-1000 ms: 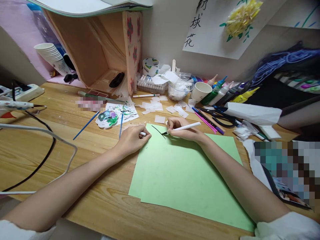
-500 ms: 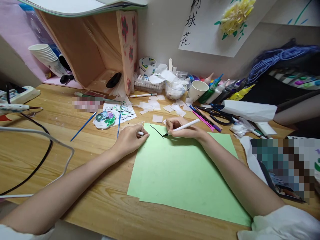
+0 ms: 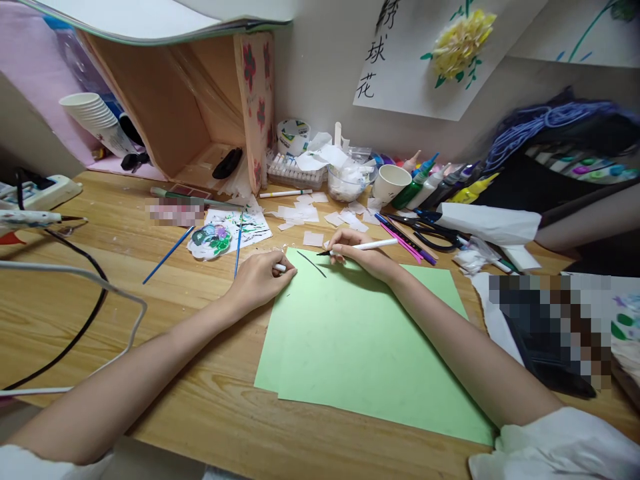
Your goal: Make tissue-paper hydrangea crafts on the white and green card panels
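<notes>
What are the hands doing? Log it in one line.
left hand: grips small white piece, at left edge of paper | right hand: holds uncapped pen over paper | paper: green, bears long dark line

Wooden tabletop (image 3: 210, 400), seemingly grey wall (image 3: 320, 73)

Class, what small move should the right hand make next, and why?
Probably draw another stroke on the green paper: the right hand holds the white pen, its dark tip beside the black line, while the left hand rests at the paper's edge.
</notes>
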`<state>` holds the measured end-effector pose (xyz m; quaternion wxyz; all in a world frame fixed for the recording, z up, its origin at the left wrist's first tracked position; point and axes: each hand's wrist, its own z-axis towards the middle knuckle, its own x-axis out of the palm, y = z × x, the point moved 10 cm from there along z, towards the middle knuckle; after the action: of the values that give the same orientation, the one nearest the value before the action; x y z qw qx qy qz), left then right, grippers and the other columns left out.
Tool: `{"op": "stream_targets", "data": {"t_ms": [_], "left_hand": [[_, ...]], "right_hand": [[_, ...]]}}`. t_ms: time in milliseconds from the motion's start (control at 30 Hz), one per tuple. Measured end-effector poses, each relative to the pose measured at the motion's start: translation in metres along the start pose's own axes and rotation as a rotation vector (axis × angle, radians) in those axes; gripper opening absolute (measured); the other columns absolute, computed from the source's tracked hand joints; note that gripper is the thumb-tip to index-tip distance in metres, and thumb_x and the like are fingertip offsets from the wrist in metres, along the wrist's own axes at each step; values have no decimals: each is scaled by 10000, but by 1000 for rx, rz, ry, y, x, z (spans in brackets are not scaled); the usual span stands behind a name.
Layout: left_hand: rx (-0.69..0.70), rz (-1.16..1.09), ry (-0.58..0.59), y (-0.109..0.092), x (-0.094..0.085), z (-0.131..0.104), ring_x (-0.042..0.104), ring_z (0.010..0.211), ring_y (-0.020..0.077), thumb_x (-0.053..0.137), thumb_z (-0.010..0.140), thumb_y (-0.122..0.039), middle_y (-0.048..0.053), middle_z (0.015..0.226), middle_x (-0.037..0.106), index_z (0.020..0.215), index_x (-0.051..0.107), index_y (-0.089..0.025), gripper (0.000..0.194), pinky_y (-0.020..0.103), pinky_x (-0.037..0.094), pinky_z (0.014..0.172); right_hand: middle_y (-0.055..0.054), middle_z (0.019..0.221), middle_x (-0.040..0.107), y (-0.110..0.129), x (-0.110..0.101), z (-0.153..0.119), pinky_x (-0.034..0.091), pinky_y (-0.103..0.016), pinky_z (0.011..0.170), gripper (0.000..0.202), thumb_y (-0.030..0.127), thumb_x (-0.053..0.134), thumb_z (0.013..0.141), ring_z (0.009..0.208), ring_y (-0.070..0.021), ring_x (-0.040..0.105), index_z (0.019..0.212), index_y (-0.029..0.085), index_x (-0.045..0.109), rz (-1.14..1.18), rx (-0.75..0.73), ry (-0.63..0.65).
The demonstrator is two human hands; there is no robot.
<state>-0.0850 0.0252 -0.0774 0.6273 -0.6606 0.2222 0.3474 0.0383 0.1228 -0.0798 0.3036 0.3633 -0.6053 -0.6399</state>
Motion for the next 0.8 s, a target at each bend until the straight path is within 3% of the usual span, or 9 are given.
{"op": "stream_targets", "data": {"t_ms": [100, 333, 800], "left_hand": [[1, -5, 3, 0, 0, 0, 643, 723, 153, 541, 767, -351, -12, 808, 695, 723, 619, -214, 163, 234, 488, 644], [-6, 5, 10, 1, 1, 0, 647, 733, 162, 536, 760, -338, -10, 803, 693, 723, 619, -213, 154, 236, 492, 634], [15, -9, -9, 0, 0, 0, 641, 697, 157, 543, 760, -338, 14, 790, 692, 729, 626, -198, 166, 232, 494, 618]], "right_hand": [[-11, 703, 618, -1, 2, -10, 389, -238, 549, 208, 372, 626, 764, 593, -111, 522, 777, 179, 549, -49, 16, -71], [26, 552, 582, -9, -2, -32, 310, -222, 470, 327, 445, 610, 765, 495, -105, 483, 634, 196, 444, -202, 90, -230], [32, 520, 535, -11, -3, -31, 315, -245, 495, 311, 340, 541, 811, 497, -111, 450, 576, 203, 391, -361, 66, -172]]}}
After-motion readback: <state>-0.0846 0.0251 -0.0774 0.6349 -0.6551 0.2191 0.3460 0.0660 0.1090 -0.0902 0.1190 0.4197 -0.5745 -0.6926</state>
